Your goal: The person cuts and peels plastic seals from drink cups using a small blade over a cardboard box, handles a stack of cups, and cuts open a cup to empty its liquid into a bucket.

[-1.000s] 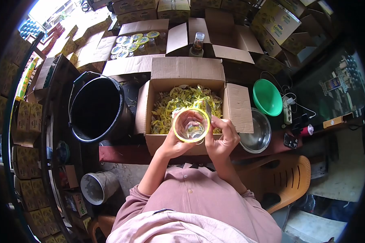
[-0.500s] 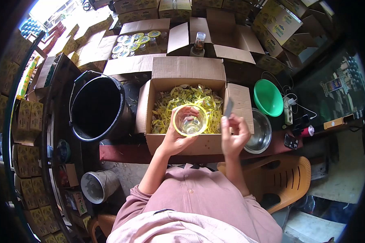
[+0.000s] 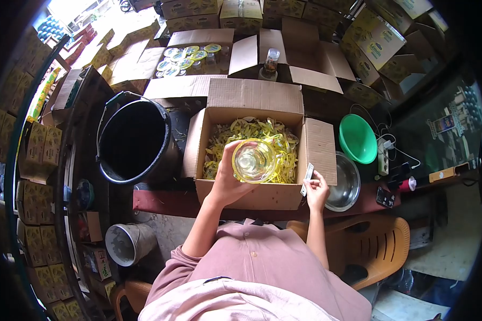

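Observation:
My left hand is wrapped round a clear plastic cup with a yellow edge, above an open cardboard box. Tangled yellow and whitish strips fill much of this box. At the box's right front corner, my right hand pinches a small flat grey blade, which stands nearly upright between the fingers. Blade and cup are apart. The palm side of my left hand is partly hidden behind the cup.
A black bucket stands left of the box. On the right are a green bowl, a metal bowl and a power strip. Farther back, an open carton holds several yellow-lidded cups. A plastic chair is behind at right.
My right hand with the blade has moved down and slightly right, away from the cup. The cup has turned in my left hand. The whole view has shifted slightly.

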The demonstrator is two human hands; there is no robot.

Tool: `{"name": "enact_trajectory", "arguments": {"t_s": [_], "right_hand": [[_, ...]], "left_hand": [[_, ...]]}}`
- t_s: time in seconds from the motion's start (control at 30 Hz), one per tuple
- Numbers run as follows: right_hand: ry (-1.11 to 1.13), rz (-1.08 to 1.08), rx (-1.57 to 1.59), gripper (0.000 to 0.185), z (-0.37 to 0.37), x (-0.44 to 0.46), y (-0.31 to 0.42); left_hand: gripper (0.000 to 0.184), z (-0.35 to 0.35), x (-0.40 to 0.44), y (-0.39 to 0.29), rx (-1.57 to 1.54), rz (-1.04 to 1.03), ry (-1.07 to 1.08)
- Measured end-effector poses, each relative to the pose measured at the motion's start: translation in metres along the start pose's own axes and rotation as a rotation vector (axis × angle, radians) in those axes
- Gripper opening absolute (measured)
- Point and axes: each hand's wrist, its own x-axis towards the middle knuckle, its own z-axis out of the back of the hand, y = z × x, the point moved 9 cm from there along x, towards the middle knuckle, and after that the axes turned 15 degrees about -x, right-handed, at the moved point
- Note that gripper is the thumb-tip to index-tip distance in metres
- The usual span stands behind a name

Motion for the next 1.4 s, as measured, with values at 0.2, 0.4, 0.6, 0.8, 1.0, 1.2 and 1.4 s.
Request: {"name": "enact_trajectory", "arguments": {"t_s": [0.2,0.4,0.6,0.8,1.0,1.2,1.4], "right_hand": [[-0.121,0.095,-0.299,0.054,0.015,0.001,0.014],[0.009,0.415,-0.016,0.060,0.003,-0.015,0.124],[0.480,0.348,0.496,0.061,-0.059,-0.036,0.193],[0.331,0.670,0.116,0.043,-0.069,-0.026,0.256],[0.583,0.510,0.640,0.039,-0.143,-0.011,0.320],[0.669,1.306,0.106,0.039,-0.200,-0.076,0.406],[0.816,1.339,-0.020,0.039,-0.210,-0.080,0.408]], "left_hand": [[0.071,-0.002,0.003,0.007,-0.365,0.085,0.029],[0.056,0.010,-0.005,0.048,-0.835,0.316,-0.218],[0.041,0.017,-0.007,0.078,-1.306,0.390,-0.392],[0.055,0.042,0.001,0.080,-1.280,0.355,-0.416],[0.073,0.080,0.002,-0.010,-0.921,0.202,-0.048],[0.082,0.130,-0.058,-0.051,-0.844,0.139,0.208],[0.049,0.224,-0.077,-0.067,-0.631,-0.223,-0.574]]}}
